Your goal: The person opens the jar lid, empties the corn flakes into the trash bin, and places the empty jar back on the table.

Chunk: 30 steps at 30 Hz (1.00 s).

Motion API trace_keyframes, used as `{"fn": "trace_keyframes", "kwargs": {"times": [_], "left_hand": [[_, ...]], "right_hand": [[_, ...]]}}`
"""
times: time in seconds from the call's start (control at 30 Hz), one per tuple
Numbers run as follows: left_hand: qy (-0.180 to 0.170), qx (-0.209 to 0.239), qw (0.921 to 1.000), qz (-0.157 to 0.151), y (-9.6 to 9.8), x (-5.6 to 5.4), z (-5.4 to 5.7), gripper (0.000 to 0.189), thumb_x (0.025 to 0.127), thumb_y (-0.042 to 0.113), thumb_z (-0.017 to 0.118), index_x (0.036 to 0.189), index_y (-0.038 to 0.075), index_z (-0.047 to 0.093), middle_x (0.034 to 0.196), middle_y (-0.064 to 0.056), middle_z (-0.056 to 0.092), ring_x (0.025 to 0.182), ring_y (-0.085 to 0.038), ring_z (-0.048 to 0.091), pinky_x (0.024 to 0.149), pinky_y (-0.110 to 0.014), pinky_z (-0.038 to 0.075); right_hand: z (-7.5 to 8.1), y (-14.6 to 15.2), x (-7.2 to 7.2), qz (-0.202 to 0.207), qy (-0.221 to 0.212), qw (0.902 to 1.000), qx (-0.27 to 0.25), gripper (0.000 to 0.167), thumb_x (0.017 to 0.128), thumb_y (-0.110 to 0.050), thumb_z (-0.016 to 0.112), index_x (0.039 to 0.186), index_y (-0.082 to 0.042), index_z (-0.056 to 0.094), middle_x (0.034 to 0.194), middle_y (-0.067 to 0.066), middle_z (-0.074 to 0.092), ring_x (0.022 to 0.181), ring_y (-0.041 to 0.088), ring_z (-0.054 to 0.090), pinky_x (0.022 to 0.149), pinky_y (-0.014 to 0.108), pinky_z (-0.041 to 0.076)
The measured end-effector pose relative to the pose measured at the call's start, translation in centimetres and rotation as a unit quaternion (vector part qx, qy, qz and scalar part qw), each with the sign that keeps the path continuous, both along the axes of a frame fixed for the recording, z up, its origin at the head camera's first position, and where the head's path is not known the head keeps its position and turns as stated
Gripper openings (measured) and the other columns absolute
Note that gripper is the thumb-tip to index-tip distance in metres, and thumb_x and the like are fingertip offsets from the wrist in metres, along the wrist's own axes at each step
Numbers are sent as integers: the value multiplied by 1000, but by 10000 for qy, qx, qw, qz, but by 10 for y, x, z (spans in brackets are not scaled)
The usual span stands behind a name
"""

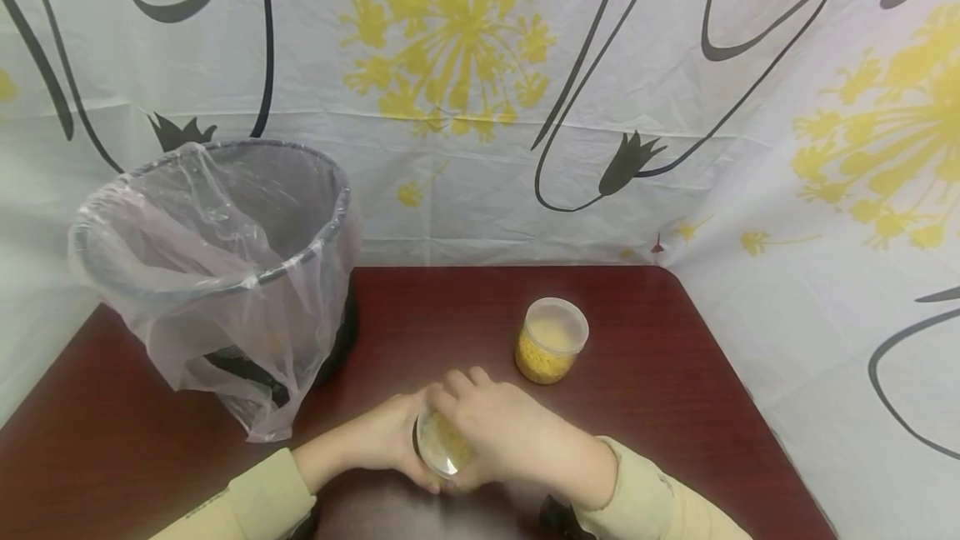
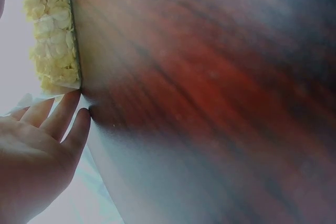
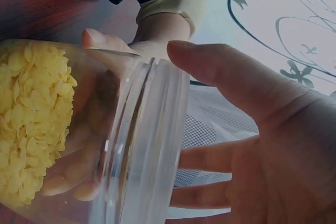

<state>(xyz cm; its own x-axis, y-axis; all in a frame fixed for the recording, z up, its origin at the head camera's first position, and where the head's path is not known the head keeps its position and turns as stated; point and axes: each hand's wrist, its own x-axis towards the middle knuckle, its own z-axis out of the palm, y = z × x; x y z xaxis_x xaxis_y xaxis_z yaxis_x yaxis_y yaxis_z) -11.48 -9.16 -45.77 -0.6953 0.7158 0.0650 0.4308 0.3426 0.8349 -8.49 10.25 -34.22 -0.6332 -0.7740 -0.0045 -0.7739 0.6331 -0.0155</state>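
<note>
Near the table's front edge, both hands are on a clear plastic jar (image 1: 442, 446) of yellow flakes. My left hand (image 1: 381, 438) grips its side; in the right wrist view its fingers show through the clear wall. My right hand (image 1: 501, 427) holds the translucent screw lid (image 3: 167, 145), thumb on one edge of the rim and fingers on the far side. The lid sits on the jar's mouth, and the flakes (image 3: 31, 119) fill only part of the jar. Beyond the right hand stands a second jar (image 1: 542, 359) of yellow flakes with a whitish translucent top.
A mesh waste bin (image 1: 345, 332) lined with a thin clear bag (image 1: 247, 340) stands at the left on the dark red table (image 1: 645, 423). A white curtain (image 1: 487, 190) with yellow and grey flowers hangs behind the table and along its right side.
</note>
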Motion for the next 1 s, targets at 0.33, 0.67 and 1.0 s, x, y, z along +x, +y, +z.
{"fn": "trace_keyframes", "kwargs": {"times": [0.33,0.67,1.0], "left_hand": [[62,41,10000,-39,0,1,2,95,53,36,93,132,21,42,114,11,59,102,-8,56,92,-30,45],[-71,59,9999,-72,-1,-1,0,98,54,40,92,136,22,39,116,10,59,103,-8,56,93,-31,44],[-49,71,9999,-57,-1,-1,-1,96,54,38,92,133,24,41,116,9,59,105,-9,56,94,-31,44]], "right_hand": [[0,3,-4,144,-320,9994,-71,73,58,-47,84,120,-20,58,116,-4,52,99,17,51,68,26,48],[1,6,-8,331,-539,9979,-109,72,57,-38,85,122,-23,57,120,-7,51,106,16,49,76,29,49],[6,10,-13,881,-679,9935,-224,77,56,-28,87,126,-21,56,125,-5,50,114,16,46,87,27,46]]}}
